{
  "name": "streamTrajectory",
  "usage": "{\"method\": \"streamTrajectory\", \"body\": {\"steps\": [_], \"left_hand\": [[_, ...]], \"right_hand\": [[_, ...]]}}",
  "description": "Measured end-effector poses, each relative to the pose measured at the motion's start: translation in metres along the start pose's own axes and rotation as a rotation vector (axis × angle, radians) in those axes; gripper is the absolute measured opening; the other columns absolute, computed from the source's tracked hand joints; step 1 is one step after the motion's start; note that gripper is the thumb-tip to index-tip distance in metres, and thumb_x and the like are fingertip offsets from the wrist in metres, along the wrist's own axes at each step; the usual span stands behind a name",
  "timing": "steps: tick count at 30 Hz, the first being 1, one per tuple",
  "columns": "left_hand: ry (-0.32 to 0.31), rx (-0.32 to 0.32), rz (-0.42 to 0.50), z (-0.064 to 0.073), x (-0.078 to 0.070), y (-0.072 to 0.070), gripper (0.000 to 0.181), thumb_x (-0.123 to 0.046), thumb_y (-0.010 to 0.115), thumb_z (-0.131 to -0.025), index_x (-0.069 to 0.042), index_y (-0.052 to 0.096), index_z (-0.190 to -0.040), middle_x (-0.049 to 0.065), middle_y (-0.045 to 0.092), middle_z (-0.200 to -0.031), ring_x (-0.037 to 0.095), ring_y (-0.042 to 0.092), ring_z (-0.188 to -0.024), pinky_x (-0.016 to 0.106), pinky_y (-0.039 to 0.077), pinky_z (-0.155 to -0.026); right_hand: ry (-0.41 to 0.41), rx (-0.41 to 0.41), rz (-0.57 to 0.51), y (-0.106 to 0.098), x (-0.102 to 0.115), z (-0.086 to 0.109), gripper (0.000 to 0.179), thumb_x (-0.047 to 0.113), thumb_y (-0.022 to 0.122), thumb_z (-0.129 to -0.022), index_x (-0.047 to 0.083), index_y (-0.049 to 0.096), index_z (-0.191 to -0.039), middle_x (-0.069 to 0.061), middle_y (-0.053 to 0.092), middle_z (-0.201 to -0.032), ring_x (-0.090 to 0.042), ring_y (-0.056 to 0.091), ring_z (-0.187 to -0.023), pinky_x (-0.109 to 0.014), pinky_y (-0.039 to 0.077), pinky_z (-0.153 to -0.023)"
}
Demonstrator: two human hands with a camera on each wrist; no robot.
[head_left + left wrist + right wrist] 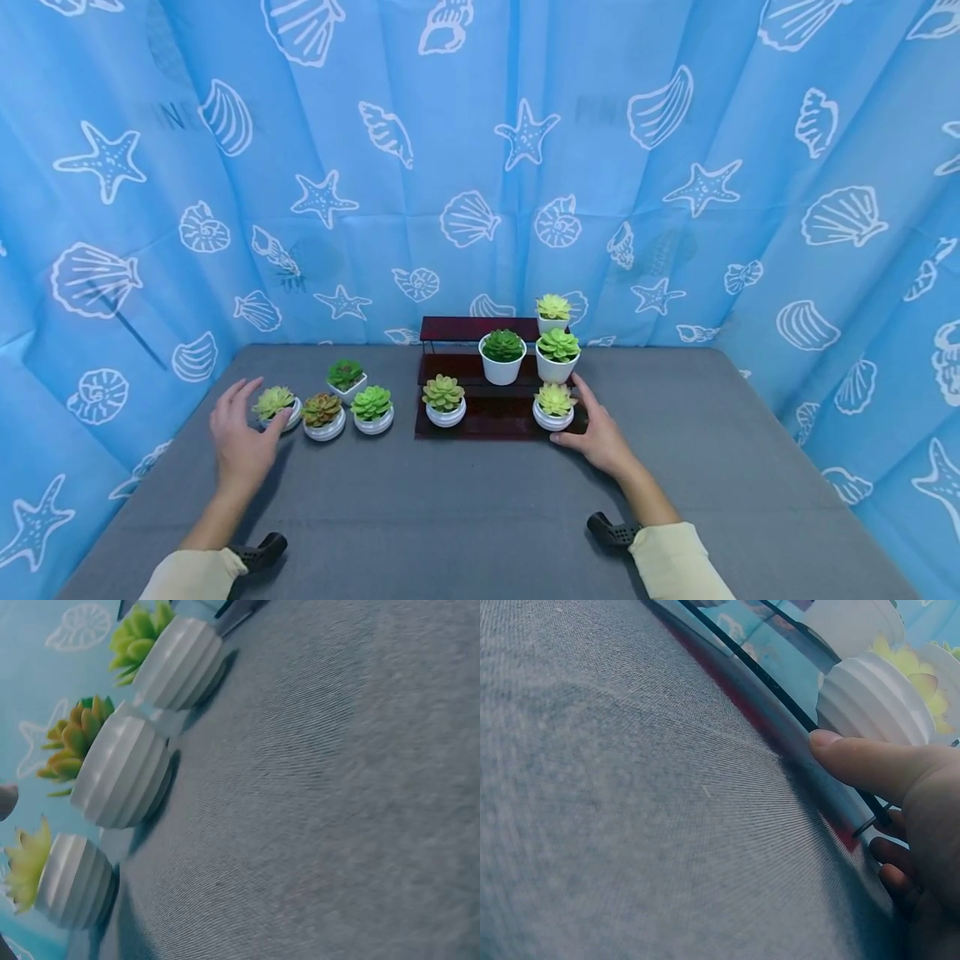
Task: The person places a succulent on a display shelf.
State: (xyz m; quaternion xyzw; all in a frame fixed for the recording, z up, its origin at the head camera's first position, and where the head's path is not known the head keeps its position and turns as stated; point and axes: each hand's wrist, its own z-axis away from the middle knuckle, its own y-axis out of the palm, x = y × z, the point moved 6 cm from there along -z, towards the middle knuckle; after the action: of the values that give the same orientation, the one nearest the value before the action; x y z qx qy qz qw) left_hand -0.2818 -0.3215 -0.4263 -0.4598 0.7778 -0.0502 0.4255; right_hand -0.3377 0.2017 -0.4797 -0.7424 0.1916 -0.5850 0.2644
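My left hand (pixel 242 437) reaches beside a pale yellow-green potted succulent (pixel 275 404), thumb and fingers spread around its side. In the left wrist view, that plant's ribbed white pot (pixel 77 881) stands on the table, with a fingertip above it. My right hand (pixel 604 440) grips the right end of a dark red tiered display shelf (pixel 498 421). Its thumb lies along the front edge and the other fingers curl at the side. Just above that thumb, a yellow succulent (pixel 555 402) in a ribbed white pot (pixel 874 701) stands on the lowest tier.
Beside the left plant stand an orange-brown succulent (pixel 322 412), a bright green one (pixel 372 405) and a dark green one (pixel 346 377). The shelf also bears an olive succulent (pixel 444 395), a dark green one (pixel 502 354) and two light green ones. A blue shell-print curtain (pixel 450 167) hangs behind.
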Motion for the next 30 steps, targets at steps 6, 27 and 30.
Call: {"method": "streamTrajectory", "body": {"steps": [6,27,30], "left_hand": [[-0.248,0.207,0.020,0.001,0.020,0.010,0.083,-0.021,0.076,-0.086,-0.007,0.028,-0.152,0.025,0.026,-0.151,0.045,0.025,-0.136,0.065,0.024,-0.105],[-0.496,0.313,0.103,0.009,0.047,0.024,0.089,-0.027,0.072,-0.089,-0.006,0.016,-0.155,0.030,0.032,-0.146,0.046,0.034,-0.131,0.060,0.032,-0.102],[-0.524,0.307,0.092,0.009,0.050,0.025,0.088,-0.027,0.071,-0.090,-0.004,0.016,-0.155,0.031,0.033,-0.145,0.047,0.035,-0.131,0.059,0.032,-0.103]], "right_hand": [[0.019,0.003,0.005,0.001,0.000,0.001,0.107,0.020,0.085,-0.077,0.017,0.014,-0.157,-0.024,0.048,-0.139,-0.040,0.044,-0.127,-0.063,0.035,-0.100],[0.033,0.006,0.014,0.000,-0.001,0.000,0.106,0.021,0.084,-0.077,0.017,0.014,-0.157,-0.024,0.045,-0.141,-0.039,0.043,-0.128,-0.063,0.034,-0.101],[0.039,0.005,0.016,0.000,-0.002,0.000,0.106,0.022,0.084,-0.077,0.017,0.014,-0.157,-0.024,0.046,-0.141,-0.039,0.043,-0.129,-0.063,0.034,-0.101]]}}
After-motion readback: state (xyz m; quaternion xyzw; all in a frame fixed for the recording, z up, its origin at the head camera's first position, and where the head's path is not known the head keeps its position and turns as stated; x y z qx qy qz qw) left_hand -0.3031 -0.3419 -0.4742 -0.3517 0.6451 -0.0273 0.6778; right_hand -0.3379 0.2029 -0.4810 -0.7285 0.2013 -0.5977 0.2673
